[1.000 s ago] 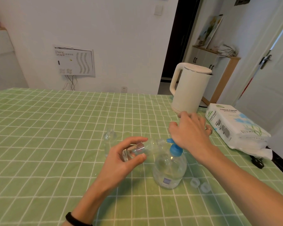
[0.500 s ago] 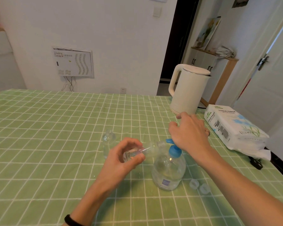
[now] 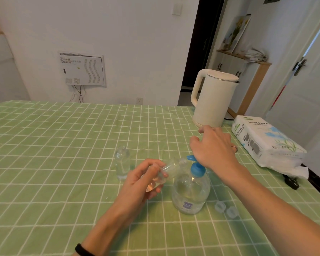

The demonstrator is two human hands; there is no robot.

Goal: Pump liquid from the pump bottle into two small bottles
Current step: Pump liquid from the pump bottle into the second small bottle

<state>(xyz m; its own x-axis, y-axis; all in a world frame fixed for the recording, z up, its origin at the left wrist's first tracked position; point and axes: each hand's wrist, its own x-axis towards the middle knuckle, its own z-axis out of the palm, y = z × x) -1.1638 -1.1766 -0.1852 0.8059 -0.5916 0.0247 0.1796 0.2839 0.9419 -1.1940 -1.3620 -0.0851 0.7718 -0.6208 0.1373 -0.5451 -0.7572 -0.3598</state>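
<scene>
Left grip [image 3: 140, 183] clasps a small bottle [image 3: 171, 169], tilted to catch liquid at the pump bottle [image 3: 190, 193] spout; right grip [image 3: 213, 148], fingers relaxed, presses down.

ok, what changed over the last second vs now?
Little. The left hand has tipped the small bottle it grips slightly steeper, base lower, neck still at the nozzle of the pump bottle. The right hand stays on the pump head. The second small bottle, caps, kettle and tissue pack are unmoved.
</scene>
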